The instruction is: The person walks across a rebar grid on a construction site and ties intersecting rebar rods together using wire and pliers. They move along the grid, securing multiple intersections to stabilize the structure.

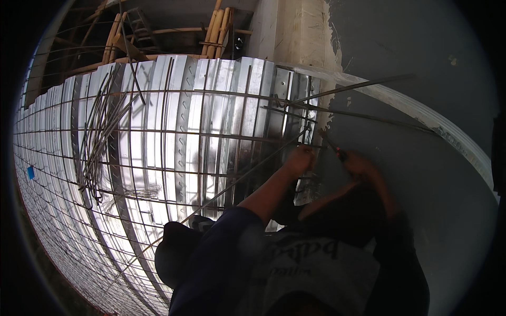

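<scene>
My right hand is closed round a red-handled hand tool. The tool's dark, thin end points up and left toward the edge of the metal decking; its exact kind is blurred. To the left of it, my left hand makes a fist beside the last strip of decking, next to the steel bars. Whatever its fingers grip is too dark and small to make out. A long diagonal steel bar runs over the mesh just left of that hand, its upper end close above my knuckles.
Ribbed metal decking under a rebar mesh spreads leftward. Loose bars and a bundle of thin wire lie on it. Bar ends jut over the grey surface at right. A pale curved strip and wooden poles stand beyond.
</scene>
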A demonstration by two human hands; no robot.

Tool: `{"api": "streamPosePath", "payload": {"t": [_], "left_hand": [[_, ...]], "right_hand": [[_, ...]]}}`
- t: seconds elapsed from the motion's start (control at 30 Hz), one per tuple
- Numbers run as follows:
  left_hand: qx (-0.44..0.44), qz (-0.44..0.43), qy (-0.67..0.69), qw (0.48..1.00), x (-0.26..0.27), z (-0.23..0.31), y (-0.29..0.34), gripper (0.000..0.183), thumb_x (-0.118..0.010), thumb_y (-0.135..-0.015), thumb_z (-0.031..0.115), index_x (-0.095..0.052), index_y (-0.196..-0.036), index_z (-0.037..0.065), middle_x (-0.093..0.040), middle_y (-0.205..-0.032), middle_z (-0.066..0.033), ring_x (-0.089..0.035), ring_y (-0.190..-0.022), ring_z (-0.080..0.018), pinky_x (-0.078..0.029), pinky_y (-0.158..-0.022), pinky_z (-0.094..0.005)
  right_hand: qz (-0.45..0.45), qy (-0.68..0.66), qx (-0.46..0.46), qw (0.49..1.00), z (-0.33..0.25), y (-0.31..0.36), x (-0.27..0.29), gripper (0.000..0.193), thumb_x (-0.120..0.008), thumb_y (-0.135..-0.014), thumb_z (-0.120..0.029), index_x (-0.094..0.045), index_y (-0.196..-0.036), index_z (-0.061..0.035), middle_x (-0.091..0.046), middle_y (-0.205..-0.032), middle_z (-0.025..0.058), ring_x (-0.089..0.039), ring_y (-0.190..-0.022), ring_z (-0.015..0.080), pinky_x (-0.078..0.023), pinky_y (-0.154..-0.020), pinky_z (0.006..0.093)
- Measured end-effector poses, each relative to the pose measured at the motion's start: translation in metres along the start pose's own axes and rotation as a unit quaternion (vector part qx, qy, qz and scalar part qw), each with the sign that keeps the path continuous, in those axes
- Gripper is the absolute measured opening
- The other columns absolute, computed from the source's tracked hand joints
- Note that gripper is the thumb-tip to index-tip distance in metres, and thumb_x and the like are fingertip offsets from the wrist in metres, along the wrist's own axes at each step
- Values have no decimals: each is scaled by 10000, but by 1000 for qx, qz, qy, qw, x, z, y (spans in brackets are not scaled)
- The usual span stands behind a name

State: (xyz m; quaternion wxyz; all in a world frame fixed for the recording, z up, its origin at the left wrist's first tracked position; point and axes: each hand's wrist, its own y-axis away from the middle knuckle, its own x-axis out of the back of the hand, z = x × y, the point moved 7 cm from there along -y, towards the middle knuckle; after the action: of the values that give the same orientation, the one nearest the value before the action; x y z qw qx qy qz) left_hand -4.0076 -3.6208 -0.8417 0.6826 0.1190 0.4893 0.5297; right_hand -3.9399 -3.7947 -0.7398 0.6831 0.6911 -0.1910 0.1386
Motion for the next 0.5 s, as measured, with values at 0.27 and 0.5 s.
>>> {"api": "streamPosePath", "payload": {"t": [0.27, 0.5], "left_hand": [[-39, -5, -38, 999, -7, 2, 9, 376, -538, -825, 109, -529, -1172, -37, -629, -814, -159, -629, -639, -223, -512, -591, -352], [-70, -10, -101, 992, 1, -7, 8, 377, -541, -827, 144, -543, -1164, -26, -635, -836, -194, -647, -655, -239, -525, -607, -358]], "right_hand": [[-80, 90, 4, 993, -35, -16, 4, 264, -511, -750, -160, -587, -829, 80, -606, -627, 162, -626, -504, 280, -516, -461, 402], [-66, 121, 43, 990, -25, -42, -19, 288, -532, -730, -182, -593, -807, 89, -603, -636, 175, -631, -529, 306, -520, -424, 433]]}}
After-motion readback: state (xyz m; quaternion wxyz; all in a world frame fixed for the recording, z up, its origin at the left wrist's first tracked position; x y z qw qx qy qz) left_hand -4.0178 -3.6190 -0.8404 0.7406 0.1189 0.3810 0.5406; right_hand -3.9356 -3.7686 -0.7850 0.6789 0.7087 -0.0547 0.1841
